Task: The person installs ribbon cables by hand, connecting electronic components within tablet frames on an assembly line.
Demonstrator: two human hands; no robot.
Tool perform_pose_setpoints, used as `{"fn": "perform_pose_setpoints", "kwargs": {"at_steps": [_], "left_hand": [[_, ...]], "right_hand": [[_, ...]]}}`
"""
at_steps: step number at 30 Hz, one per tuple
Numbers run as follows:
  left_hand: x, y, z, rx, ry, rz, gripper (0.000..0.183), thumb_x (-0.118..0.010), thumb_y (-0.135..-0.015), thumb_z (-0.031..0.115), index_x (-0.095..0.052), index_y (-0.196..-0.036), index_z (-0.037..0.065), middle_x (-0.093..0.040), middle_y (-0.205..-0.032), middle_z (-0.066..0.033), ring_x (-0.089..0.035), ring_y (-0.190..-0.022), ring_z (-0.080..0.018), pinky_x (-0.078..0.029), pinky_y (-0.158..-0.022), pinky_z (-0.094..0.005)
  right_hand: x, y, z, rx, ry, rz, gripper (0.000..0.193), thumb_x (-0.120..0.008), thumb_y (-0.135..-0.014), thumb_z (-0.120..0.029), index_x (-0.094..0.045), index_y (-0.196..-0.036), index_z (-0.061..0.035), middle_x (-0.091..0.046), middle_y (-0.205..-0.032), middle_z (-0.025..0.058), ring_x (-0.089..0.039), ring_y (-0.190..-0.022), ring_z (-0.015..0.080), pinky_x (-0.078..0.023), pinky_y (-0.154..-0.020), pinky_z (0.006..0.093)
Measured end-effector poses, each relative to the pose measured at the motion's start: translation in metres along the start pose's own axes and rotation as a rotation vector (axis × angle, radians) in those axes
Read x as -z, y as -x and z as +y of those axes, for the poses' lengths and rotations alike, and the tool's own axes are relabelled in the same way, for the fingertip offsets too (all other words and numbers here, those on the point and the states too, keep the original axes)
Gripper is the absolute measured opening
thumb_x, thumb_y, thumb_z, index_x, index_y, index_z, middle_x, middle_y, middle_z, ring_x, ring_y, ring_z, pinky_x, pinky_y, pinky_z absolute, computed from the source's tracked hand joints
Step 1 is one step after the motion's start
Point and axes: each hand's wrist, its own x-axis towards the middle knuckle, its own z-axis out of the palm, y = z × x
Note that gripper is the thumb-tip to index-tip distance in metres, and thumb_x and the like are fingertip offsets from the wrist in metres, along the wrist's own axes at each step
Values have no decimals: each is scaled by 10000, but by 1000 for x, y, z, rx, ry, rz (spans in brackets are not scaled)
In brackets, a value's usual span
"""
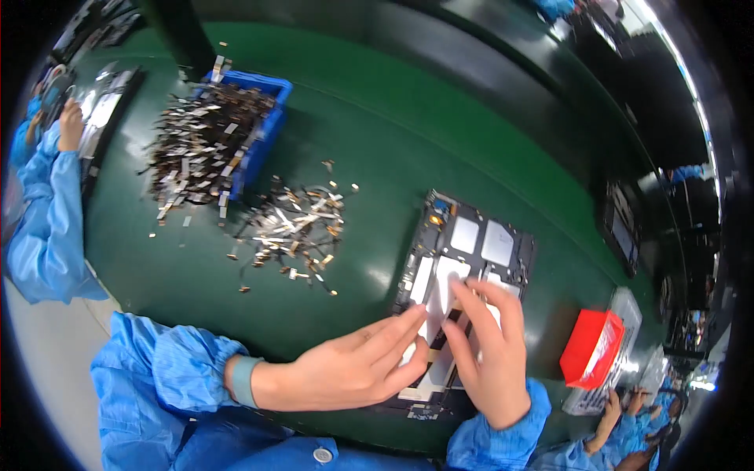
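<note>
An opened flat electronic device (470, 235), black-framed with silvery-white panels inside, lies on the green table in front of me. A pale, shiny film strip (441, 292) stands tilted over its middle. My right hand (495, 353) is curled over the device, index finger and thumb at the strip's right edge. From the left comes my left hand (353, 367), its fingers pressed together at the device's left side beside the strip. What sits between the left thumb and fingers cannot be made out. A dark flat strip (444, 353) shows between the hands.
A blue bin (271, 129) heaped with small flex cables (208, 141) stands at the far left; a loose pile of flex cables (298, 224) lies beside it. On the right is a red tray (591, 349). Other people's sleeves (47, 228) show at both sides.
</note>
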Motion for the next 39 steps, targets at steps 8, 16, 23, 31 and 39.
{"fn": "perform_pose_setpoints", "kwargs": {"at_steps": [8,16,23,31,39], "left_hand": [[22,42,-18,159,92,70,255,-568,-790,164,-629,-993,23,-602,-1180,-142,-546,-1167,-276,-460,-962,-388],[5,34,-82,355,-19,263,245,-658,-704,42,-644,-948,26,-611,-1062,-80,-585,-1026,-254,-497,-797,-351],[-16,32,-93,335,-163,259,201,-623,-713,105,-621,-898,27,-615,-1025,-91,-562,-1010,-229,-465,-821,-328],[18,21,-92,324,39,493,101,-702,-718,56,-661,-807,80,-663,-936,-48,-634,-856,-214,-508,-689,-323],[61,24,-86,637,926,399,48,-682,-849,53,-674,-894,37,-584,-626,-11,-554,-530,-63,-405,-469,-231]], "right_hand": [[9,125,-6,-77,35,-70,830,-861,-589,-357,-537,-1326,-157,-376,-1435,162,-361,-1285,422,-263,-1093,555],[-25,92,24,-24,113,195,811,-881,-582,-304,-525,-1255,-26,-516,-1300,162,-472,-1221,396,-416,-998,470],[-28,-45,66,35,131,355,748,-809,-722,-202,-457,-1365,-56,-493,-1350,193,-452,-1275,356,-389,-1051,411],[-45,-129,102,-11,312,476,569,-700,-845,-193,-477,-1351,-59,-453,-1387,183,-405,-1313,355,-346,-1082,413],[-33,-30,12,140,-352,222,265,-626,-843,25,-648,-1104,-18,-687,-972,90,-656,-898,159,-515,-801,269]]}}
